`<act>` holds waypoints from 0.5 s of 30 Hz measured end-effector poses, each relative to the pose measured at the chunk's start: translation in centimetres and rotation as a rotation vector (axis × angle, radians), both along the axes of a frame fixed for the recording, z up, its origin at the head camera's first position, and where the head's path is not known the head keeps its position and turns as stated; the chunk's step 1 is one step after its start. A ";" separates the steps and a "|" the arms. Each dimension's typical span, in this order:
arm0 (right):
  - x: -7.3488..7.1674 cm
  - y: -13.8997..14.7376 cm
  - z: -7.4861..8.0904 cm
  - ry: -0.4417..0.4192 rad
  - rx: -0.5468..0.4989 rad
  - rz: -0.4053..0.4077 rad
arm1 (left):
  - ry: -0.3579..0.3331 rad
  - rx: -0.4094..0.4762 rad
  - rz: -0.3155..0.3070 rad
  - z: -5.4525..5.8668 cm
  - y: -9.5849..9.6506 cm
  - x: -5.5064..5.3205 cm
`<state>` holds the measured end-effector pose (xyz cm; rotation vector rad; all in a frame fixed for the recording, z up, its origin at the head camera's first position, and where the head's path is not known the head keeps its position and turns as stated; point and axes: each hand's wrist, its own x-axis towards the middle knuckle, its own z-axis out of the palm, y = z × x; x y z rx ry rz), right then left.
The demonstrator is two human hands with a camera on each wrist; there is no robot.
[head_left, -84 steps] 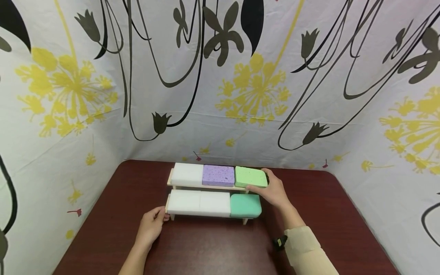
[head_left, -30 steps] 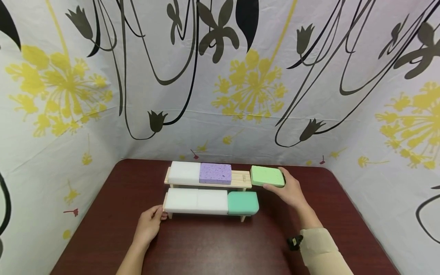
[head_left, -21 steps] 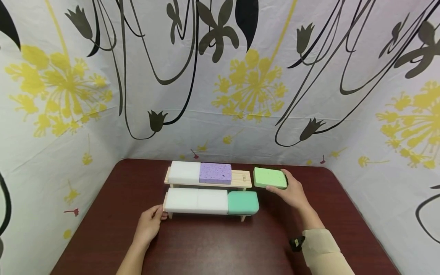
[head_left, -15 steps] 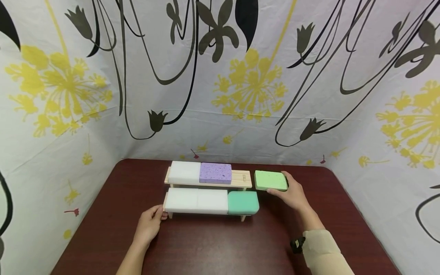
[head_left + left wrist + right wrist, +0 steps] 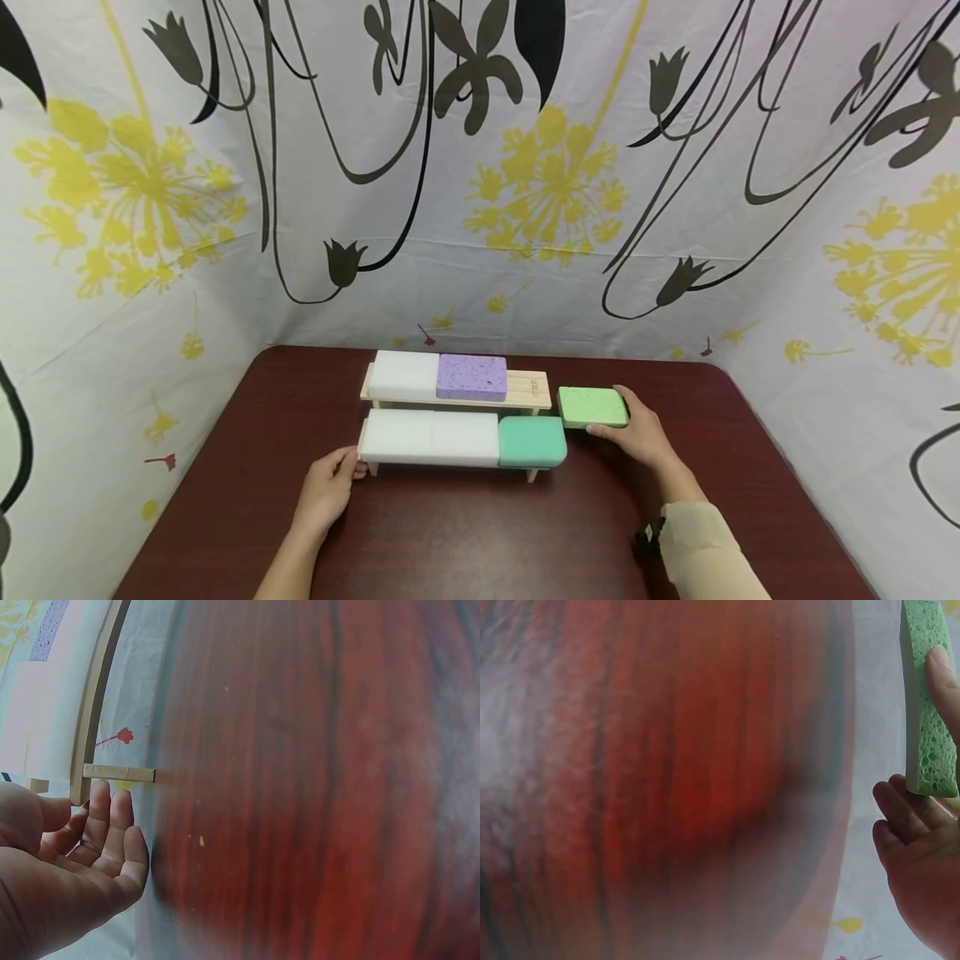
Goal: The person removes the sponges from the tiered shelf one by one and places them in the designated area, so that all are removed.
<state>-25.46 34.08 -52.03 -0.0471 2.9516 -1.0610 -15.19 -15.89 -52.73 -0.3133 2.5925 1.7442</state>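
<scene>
My right hand point(image 5: 639, 429) grips a light green sponge point(image 5: 592, 407) by its right side, just right of the back wooden rack point(image 5: 528, 388). The right wrist view shows the thumb along the face of the sponge point(image 5: 932, 742) and the fingers at its end. With thumb and fingers, my left hand point(image 5: 326, 492) pinches the left end of the front wooden rack point(image 5: 90, 712), beside its short leg. On the front rack lie two white sponges point(image 5: 431, 436) and a teal sponge point(image 5: 532, 442). The back rack bears a white sponge point(image 5: 405, 375) and a purple speckled sponge point(image 5: 472, 377).
Both low racks stand one behind the other on a dark red-brown table point(image 5: 465, 533). A white cloth with a floral print point(image 5: 480, 208) hangs behind the table and along both sides. The right end of the back rack shows bare wood.
My right hand has lifted the light green sponge off the back rack's right end, carried it right, then lowered it nearer to me. My left hand has kept its hold on the front rack.
</scene>
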 end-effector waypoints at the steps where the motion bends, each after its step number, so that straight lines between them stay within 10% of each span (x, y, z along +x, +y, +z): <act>1: 0.0 0.0 -0.1 -0.002 0.002 0.000 | 0.000 0.000 0.000 0.0 0.0 0.0; 15: -0.4 0.0 -2.0 -0.046 0.025 0.036 | -0.005 0.001 0.005 -0.1 -0.1 -0.1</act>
